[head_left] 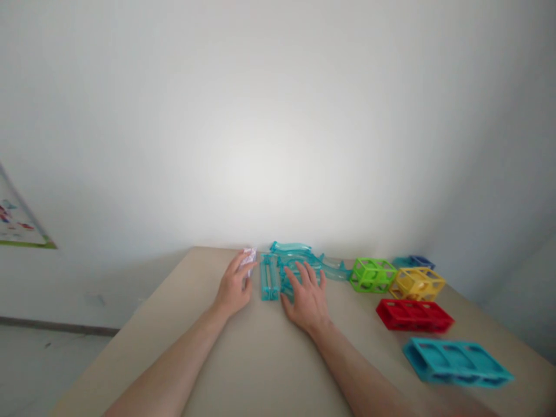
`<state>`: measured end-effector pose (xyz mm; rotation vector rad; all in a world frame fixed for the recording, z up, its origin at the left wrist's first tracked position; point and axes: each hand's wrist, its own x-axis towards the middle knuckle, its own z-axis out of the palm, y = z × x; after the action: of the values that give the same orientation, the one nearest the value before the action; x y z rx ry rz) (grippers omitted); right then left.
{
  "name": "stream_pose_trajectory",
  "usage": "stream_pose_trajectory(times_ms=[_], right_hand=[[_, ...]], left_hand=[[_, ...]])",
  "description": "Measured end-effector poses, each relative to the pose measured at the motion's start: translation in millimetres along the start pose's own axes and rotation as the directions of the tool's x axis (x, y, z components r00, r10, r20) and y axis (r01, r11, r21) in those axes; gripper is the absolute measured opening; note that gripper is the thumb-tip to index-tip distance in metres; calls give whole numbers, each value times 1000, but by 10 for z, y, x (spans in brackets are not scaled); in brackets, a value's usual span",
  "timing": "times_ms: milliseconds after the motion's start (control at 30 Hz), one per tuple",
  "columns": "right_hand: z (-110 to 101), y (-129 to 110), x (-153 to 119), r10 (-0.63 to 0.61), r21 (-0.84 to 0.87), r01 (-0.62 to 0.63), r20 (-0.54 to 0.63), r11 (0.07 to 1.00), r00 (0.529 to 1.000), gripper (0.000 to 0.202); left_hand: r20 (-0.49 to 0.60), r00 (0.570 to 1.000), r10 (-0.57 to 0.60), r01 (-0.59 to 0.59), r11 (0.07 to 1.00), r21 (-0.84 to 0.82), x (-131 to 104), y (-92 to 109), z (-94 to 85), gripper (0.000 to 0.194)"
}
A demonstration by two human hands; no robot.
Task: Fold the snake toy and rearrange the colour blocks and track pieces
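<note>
My left hand is curved around a small whitish-purple item near the table's back edge, its thumb and fingers on it. My right hand rests with fingers spread over several clear teal pieces, partly covering them. Between the hands lies a clear teal rectangular piece. Behind my right hand, a wavy clear teal piece lies near the wall, and a curved teal track reaches toward the green block.
On the right of the table are a green frame block, a yellow one, a red one and a teal one. A dark blue piece sits behind them. A white wall rises at the back.
</note>
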<state>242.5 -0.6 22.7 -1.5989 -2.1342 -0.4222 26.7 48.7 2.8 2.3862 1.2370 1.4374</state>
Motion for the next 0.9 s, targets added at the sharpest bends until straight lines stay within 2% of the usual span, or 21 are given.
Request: stream_pose_trajectory(times_ms=[67,100,133,233,333,433,600,733,900], right_hand=[[-39,-52,-6,-123,24,122,15,992,992,56],[-47,-79,-1,-173,46,172,26,984,984,53],[-47,-103,10,-203,69,200,36,977,978,49],[-4,-143,66,-193,120,187,43,975,980,38],[48,-138,114,-167,142,162,20,977,986,34],[66,-112,129,-146,147,145,-5,978,989,27],[84,-75,132,-107,141,111,-36,984,994,15],[133,-80,147,-125,101,128,-36,987,992,18],[127,-107,158,-165,57,163,26,985,986,22]], left_hand=[[162,975,151,-156,988,21,-98,163,-40,52],[239,955,176,-190,981,35,-124,218,-42,53],[271,948,167,-191,979,65,-131,250,-33,50],[260,961,89,-141,972,189,-52,225,33,36],[248,966,69,-129,964,235,57,143,82,40],[243,968,62,-122,963,241,89,86,60,42],[138,990,-36,1,969,248,54,-113,-24,30],[82,996,-23,4,976,220,53,-254,-29,27],[100,995,16,-31,988,150,74,-190,-31,12]])
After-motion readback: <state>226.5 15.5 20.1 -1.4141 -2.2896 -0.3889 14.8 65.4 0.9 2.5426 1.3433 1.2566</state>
